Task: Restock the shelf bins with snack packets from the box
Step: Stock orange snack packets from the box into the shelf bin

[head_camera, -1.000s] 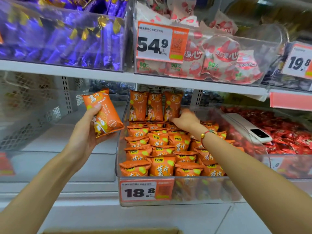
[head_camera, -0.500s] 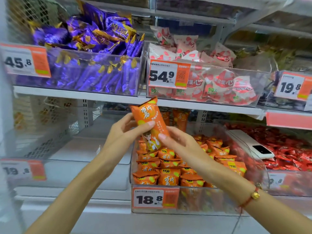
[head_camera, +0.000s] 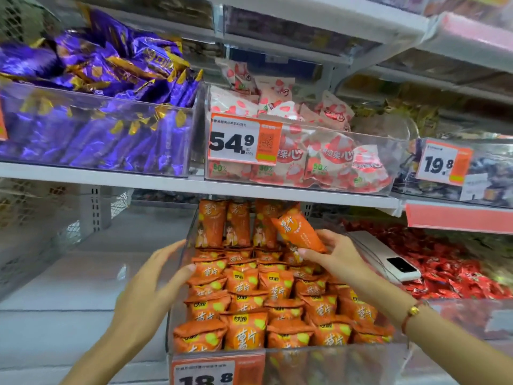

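Note:
An orange snack packet (head_camera: 298,232) is held tilted in my right hand (head_camera: 331,254), fingers and thumb curled round its lower end, above the back right of the clear shelf bin (head_camera: 347,354). The bin holds several rows of matching orange packets (head_camera: 247,287), with three standing upright at the back. My left hand (head_camera: 150,287) is at the bin's left wall with straight fingers and holds nothing; its thumb tip touches a packet in the left row. The box is out of view.
A white phone (head_camera: 388,263) lies on the edge between the orange bin and a bin of red packets (head_camera: 455,270). An empty clear bin (head_camera: 91,273) stands to the left. The shelf above (head_camera: 194,187) carries purple and pink-white packets close overhead.
The orange packet has passed from my left hand to my right hand and moved right, toward the bin's back. My left hand let go and dropped to the bin's left wall.

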`<state>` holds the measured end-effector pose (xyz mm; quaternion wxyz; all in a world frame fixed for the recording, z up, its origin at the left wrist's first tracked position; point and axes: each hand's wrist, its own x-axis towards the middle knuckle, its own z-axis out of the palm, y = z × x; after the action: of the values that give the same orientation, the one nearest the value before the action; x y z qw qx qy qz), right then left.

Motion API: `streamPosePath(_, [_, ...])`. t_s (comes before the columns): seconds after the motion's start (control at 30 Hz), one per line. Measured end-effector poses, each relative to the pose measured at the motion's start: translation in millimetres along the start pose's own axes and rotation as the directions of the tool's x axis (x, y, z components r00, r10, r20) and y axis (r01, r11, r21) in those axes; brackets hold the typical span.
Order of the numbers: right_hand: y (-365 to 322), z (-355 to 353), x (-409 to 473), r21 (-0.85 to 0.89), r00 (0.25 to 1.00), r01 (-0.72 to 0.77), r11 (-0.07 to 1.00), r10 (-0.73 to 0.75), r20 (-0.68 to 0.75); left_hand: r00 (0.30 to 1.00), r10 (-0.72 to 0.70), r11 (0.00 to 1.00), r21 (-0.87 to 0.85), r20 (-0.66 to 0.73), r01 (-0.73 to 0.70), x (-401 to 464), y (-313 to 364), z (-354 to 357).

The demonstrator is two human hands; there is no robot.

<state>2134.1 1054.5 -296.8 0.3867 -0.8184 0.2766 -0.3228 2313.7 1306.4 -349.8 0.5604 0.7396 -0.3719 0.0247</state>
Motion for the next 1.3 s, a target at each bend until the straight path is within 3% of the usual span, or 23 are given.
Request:
streamPosePath(0.2, [13.0,9.5,48.3,0.110,0.974,-0.210,0.972,0.218,-0.063,1.000,-0.006,1.000,-0.024,0.016,0.007,0.1,-7.5,5.1])
streamPosePath(0.37, [16.0,28.5,69.4,-0.210,0.980,-0.180,0.961,0.193,0.043,1.000,-0.009,1.000,-0.006,0.025,0.010,2.7,-7.6,3.0])
streamPosePath(0.5, [14.3,34.5,69.3,-0.037,0.992,-0.102,0.994,0.099,-0.077,1.000,-0.002,1.000,-0.003,0.030,0.002,2.4,-8.8,4.2])
streamPosePath(0.6, [17.0,40.6,67.1,-0.005,0.992,-0.062,0.998,0.061,-0.106,1.000,-0.008,1.000,-0.007,0.027,0.008,2.2,-8.9,4.5])
streamPosePath(0.9, [17.6,37.8,68.1,-0.216,0.999,-0.032,0.976,0.024,-0.038,0.999,-0.019,1.000,0.021,0.028,0.019,2.0,-9.9,4.2])
streamPosePath(1.17, [16.3,22.4,66.3,-0.157,0.996,-0.072,0.985,0.078,0.036,1.000,-0.023,0.999,0.047,0.015,0.022,-0.1,-4.3,2.6])
streamPosePath(1.3, [6.5,8.0,36.5,-0.315,0.998,0.041,0.948,-0.051,-0.023,1.000,-0.007,1.000,0.022,0.021,0.007,-0.6,-4.6,3.0])
